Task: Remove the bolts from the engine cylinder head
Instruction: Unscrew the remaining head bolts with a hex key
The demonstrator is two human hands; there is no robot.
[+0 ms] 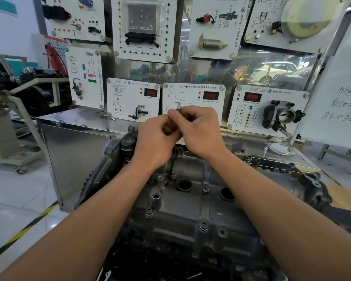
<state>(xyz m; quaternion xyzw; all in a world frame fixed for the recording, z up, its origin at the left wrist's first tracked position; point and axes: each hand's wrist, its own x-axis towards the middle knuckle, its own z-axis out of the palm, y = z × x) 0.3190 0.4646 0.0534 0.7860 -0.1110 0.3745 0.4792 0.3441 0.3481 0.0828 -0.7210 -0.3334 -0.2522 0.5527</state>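
A grey engine cylinder head (pixel 190 211) fills the lower middle of the head view. Several bolts stand in it, among them one near the front (pixel 203 227) and one between the round bores (pixel 205 190). Both hands are raised together above its far end. My right hand (pixel 199 128) pinches a small metal bolt (pixel 178 108) whose tip pokes up above the fingers. My left hand (pixel 156 138) has curled fingers meeting the right hand at the same piece. A thin dark tool shaft (pixel 172 167) stands upright in the head below the hands.
A steel cabinet (pixel 73 151) stands behind the engine, carrying sensor display panels (pixel 193 102) and a throttle body (pixel 282 116). A whiteboard (pixel 336 98) leans at the right. A cart (pixel 6 138) stands at left, and yellow-black floor tape (pixel 24 230) runs beside the engine.
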